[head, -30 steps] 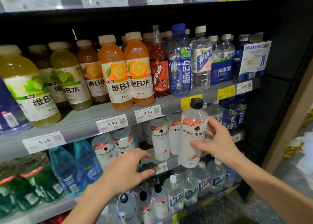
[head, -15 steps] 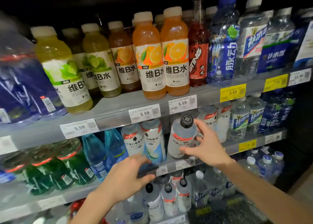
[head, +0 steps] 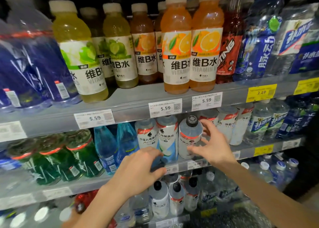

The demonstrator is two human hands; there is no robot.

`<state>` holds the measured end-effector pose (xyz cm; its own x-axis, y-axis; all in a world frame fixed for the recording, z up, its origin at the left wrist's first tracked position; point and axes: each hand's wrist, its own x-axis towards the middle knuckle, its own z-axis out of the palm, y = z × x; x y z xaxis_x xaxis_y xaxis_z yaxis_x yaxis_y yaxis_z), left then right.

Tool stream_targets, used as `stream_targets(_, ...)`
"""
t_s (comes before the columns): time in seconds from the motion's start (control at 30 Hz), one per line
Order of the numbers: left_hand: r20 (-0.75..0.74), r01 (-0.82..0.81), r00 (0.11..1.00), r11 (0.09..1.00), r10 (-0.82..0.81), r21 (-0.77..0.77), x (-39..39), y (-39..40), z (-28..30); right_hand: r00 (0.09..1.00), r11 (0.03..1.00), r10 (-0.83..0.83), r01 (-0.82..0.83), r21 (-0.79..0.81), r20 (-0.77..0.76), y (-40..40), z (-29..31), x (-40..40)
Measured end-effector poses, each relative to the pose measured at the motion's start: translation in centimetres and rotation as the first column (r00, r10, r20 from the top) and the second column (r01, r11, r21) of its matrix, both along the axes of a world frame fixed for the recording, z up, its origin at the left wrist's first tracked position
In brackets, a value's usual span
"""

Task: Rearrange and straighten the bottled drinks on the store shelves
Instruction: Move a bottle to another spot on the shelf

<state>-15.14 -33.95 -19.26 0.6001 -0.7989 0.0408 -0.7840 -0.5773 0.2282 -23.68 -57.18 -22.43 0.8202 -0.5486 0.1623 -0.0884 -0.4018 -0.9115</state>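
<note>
Both hands reach forward: left (head: 138, 169) palm-down, fingers curled; right (head: 213, 147) fingers spread, gripping.

White black-capped bottle (head: 189, 138) (cap tipped forward), middle shelf (head: 259, 150), beside matching white bottles (head: 158, 138)

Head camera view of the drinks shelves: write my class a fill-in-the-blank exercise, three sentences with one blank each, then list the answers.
1. The right hand grips a white bottle whose cap is coloured ____.
2. That bottle sits on the shelf directly ____ the orange drinks.
3. The yellow price tag on the upper shelf edge reads ____.

Answers: black; below; 3.49
</note>
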Motion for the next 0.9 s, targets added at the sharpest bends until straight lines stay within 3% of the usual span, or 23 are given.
stream_targets(0.4, 0.021, 0.001, 1.000, 0.999, 0.000, -0.033, 0.2, 0.2, -0.1, 0.984, 0.975, -0.174, 0.165, -0.150, -0.043, 1.4, 0.2, 1.1)
stream_targets(0.57, 0.001, 0.007, 1.000, 0.999, -0.007, -0.051, -0.1, 0.2, 0.0, 0.953, 0.889, -0.285, 0.224, -0.399, -0.100, 1.8, -1.0, 1.4)
stream_targets(0.67, -0.004, 0.001, 1.000, 0.998, -0.001, -0.064, -0.1, 0.6, 0.1, 0.946, 0.854, -0.311, 0.236, -0.464, -0.092, 2.0, -0.8, 1.3)
stream_targets(0.9, -0.009, -0.006, 1.000, 0.997, 0.005, -0.072, -0.1, 1.0, 0.2, 0.947, 0.862, -0.317, 0.266, -0.432, -0.048, 2.7, -0.8, 1.2)
